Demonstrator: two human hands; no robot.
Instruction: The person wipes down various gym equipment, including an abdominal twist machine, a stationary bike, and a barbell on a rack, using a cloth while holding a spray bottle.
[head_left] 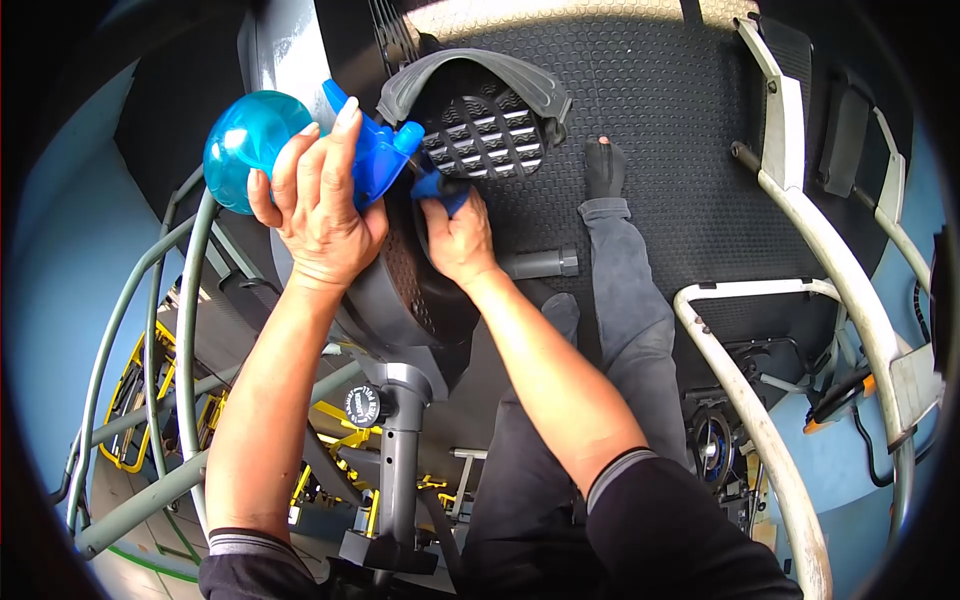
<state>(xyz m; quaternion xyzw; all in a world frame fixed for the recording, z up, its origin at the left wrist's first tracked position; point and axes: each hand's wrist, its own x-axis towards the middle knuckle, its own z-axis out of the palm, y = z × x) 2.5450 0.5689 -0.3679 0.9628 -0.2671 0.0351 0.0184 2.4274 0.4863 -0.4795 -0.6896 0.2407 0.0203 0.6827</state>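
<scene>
My left hand (pixel 325 205) is wrapped round a blue spray bottle (pixel 257 140) with a translucent round body, tilted on its side, its nozzle pointing right. Just right of it, my right hand (pixel 460 230) grips a small blue cloth (pixel 440 188) against the dark machine part beside the pedal. A black pedal (pixel 485 135) with a ridged tread and a grey strap (pixel 480 62) over it lies above my right hand.
A grey post with a round knob (pixel 362 405) stands below my hands. Pale metal frames (pixel 785 210) rise at the right, grey-green tubes (pixel 190 330) at the left. My foot (pixel 605 170) rests on the black textured mat (pixel 680 130).
</scene>
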